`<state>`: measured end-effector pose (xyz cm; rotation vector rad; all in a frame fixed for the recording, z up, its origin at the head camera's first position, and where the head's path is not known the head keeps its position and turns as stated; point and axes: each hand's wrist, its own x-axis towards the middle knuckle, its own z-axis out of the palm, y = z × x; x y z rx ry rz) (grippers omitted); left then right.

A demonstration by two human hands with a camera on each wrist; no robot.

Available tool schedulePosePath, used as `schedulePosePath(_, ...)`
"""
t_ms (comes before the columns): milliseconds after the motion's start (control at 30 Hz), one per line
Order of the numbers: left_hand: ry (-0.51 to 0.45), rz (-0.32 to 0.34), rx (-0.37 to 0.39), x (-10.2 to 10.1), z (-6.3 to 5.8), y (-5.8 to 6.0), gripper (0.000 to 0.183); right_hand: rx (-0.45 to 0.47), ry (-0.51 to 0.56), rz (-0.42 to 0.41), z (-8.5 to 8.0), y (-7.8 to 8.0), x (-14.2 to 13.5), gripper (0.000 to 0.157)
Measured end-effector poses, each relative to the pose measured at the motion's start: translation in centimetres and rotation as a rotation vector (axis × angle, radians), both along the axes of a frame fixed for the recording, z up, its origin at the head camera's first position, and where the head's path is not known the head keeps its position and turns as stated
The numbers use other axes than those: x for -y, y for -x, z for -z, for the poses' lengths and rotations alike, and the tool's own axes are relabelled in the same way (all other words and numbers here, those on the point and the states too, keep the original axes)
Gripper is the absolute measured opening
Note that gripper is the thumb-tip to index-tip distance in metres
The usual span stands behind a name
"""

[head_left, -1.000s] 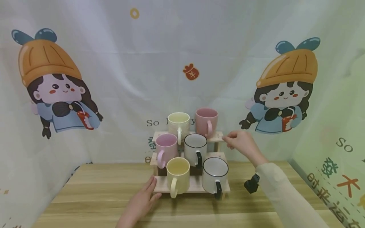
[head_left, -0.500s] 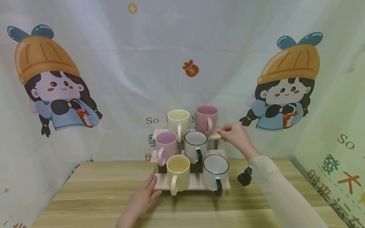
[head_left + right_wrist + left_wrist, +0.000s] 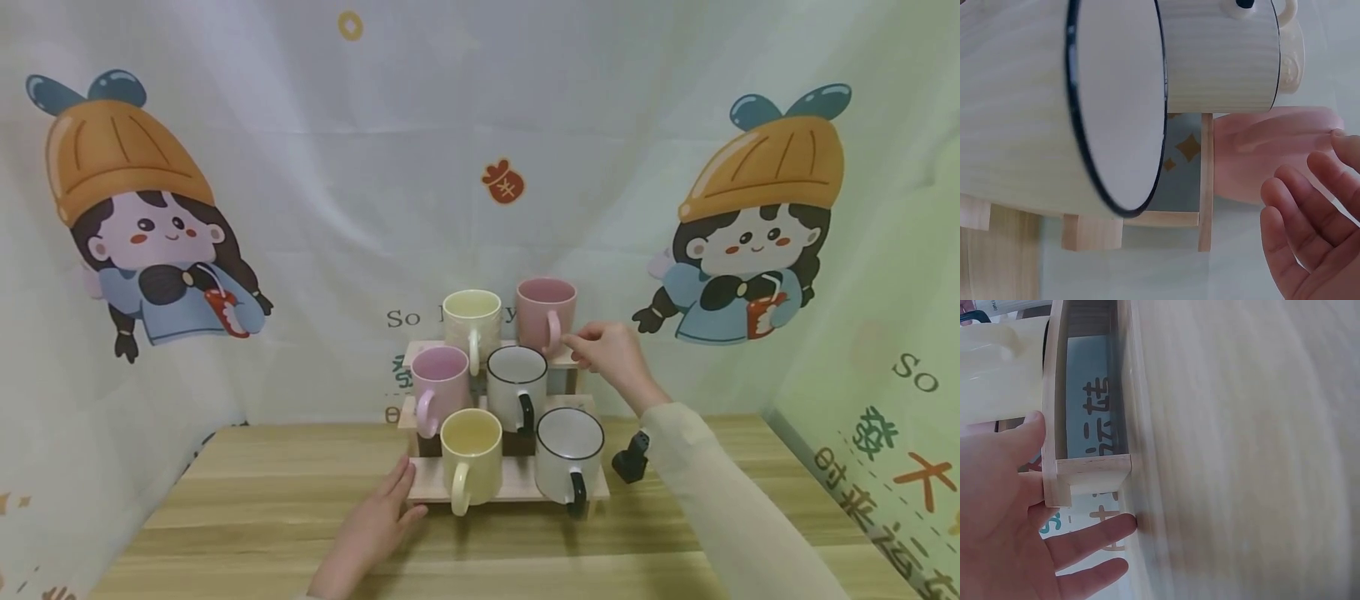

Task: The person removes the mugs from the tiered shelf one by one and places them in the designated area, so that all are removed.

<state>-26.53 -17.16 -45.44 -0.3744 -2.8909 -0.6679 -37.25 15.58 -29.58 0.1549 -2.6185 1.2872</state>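
A three-tier wooden rack (image 3: 517,492) carries several mugs. On the top tier are a cream mug (image 3: 462,321) and a dark pink mug (image 3: 534,321). The middle tier has a lilac-pink mug (image 3: 448,385) and a white black-rimmed mug (image 3: 507,396); below stand a yellow mug (image 3: 480,467) and another white mug (image 3: 558,471). My left hand (image 3: 375,521) rests against the left end of the lowest tier, fingers extended. My right hand (image 3: 618,362), fingers loosely bent, is beside the dark pink mug's handle (image 3: 553,333); whether it touches cannot be told.
A small black object (image 3: 632,458) stands on the wooden table (image 3: 262,500), right of the rack and near my right sleeve (image 3: 720,483). Printed cloth (image 3: 360,208) hangs close behind the rack and along both sides.
My right hand has moved left from the top tier's right end to the dark pink mug's handle. The black object shifts left along with that arm. My left hand stays at the rack.
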Motion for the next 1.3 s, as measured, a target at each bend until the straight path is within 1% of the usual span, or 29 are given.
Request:
schedulePosePath(100,-0.001,-0.002,0.003,0.0,-0.2,-0.2,0.062,0.013,0.034,-0.003,0.0,0.1,0.2,0.032)
schedulePosePath(433,0.042,-0.013,-0.053,-0.1,-0.4,-0.1,0.047,0.062,0.08,0.015,-0.1,0.2,1.1,0.038)
schedulePosePath(667,0.034,-0.025,-0.05,-0.1,-0.5,0.0,0.045,0.022,0.114,0.019,-0.1,0.2,2.3,0.035)
schedulePosePath(800,0.037,-0.021,-0.058,0.0,-0.6,0.1,0.045,0.032,0.146,0.024,-0.2,0.2,2.6,0.033)
schedulePosePath(967,0.043,-0.023,-0.066,0.1,-0.7,0.1,0.045,0.064,0.221,-0.007,-0.3,0.3,2.9,0.03)
schedulePosePath(1133,0.055,-0.029,-0.053,0.2,-0.7,0.0,0.046,0.1,0.293,-0.048,-0.3,0.4,3.1,0.029)
schedulePosePath(1200,0.05,-0.031,-0.045,0.1,-0.7,0.0,0.047,0.108,0.309,-0.062,-0.3,0.3,3.0,0.03)
schedulePosePath(1300,0.047,-0.025,-0.054,0.1,-0.6,0.0,0.047,0.107,0.326,-0.064,-0.4,0.2,3.0,0.03)
